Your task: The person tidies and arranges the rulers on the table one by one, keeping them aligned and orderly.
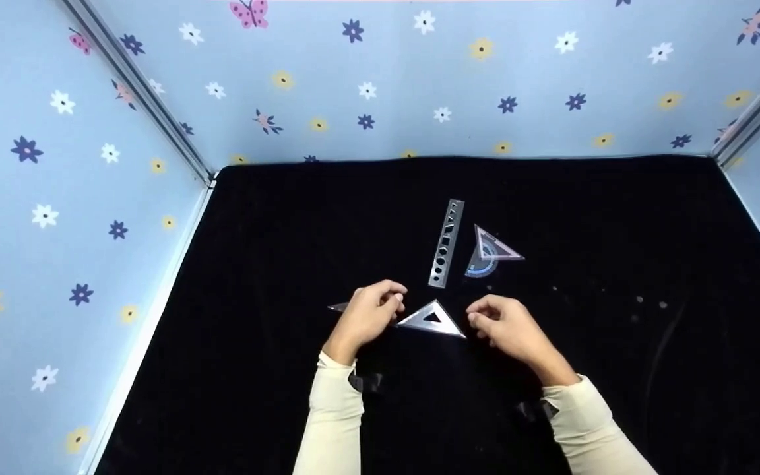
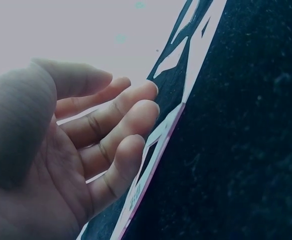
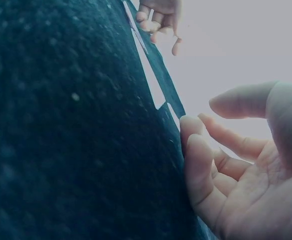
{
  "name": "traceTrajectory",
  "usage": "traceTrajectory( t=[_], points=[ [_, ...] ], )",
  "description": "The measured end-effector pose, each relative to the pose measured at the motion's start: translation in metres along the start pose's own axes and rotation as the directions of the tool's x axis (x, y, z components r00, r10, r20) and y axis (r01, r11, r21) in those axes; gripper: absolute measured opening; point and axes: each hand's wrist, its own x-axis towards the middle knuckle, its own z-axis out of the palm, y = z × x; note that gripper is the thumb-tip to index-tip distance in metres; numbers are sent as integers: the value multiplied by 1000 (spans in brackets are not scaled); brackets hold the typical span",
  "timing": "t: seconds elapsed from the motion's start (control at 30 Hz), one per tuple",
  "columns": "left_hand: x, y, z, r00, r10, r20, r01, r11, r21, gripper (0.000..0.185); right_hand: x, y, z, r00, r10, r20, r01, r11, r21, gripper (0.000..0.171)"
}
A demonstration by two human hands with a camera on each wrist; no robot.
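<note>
Seen from above, two hands in cream sleeves rest on a black cloth (image 1: 254,369) inside a booth with blue flowered walls (image 1: 419,86).

Between the hands lies a clear set square (image 1: 431,319), flat on the cloth, its long edge towards the person. The left hand (image 1: 368,311) sits at the set square's left corner, fingers loosely curled. The left wrist view shows its fingertips (image 2: 144,97) touching or just above a clear plastic edge, with nothing clamped in them; whether they actually press on it cannot be told. A small pointed tip (image 1: 338,306) pokes out from the left of this hand; the rest is hidden under the hand, so what it belongs to is unclear.

The right hand (image 1: 504,323) is just beside the set square's right corner, fingers relaxed and apart, holding nothing. In the right wrist view its fingertips (image 3: 192,135) rest against the cloth.

Farther from the person, a stencil ruler (image 1: 446,243) lies nearly upright in the view. Just right of it a second set square (image 1: 493,245) overlaps a bluish protractor (image 1: 480,267), which is partly covered.

Both wrist views are washed out and hazy.
</note>
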Motion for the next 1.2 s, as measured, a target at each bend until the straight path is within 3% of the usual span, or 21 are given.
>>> traceTrajectory(
  t=[0.4,0.73,1.03,1.2],
  points=[
    [3,2,5,1000,17,0,-17,999,32,20,5,1,-21,992,-9,-128,17,998,62,19],
    [2,2,11,999,32,-4,-32,997,67,20,8,8,-29,949,48,-312,-5,991,135,24],
    [5,5,14,998,70,0,-70,994,89,20,9,11,-38,940,78,-333,-22,985,168,25],
    [5,8,18,998,69,12,-70,990,123,19,7,12,-41,926,127,-356,-32,965,262,36]
  ],
)
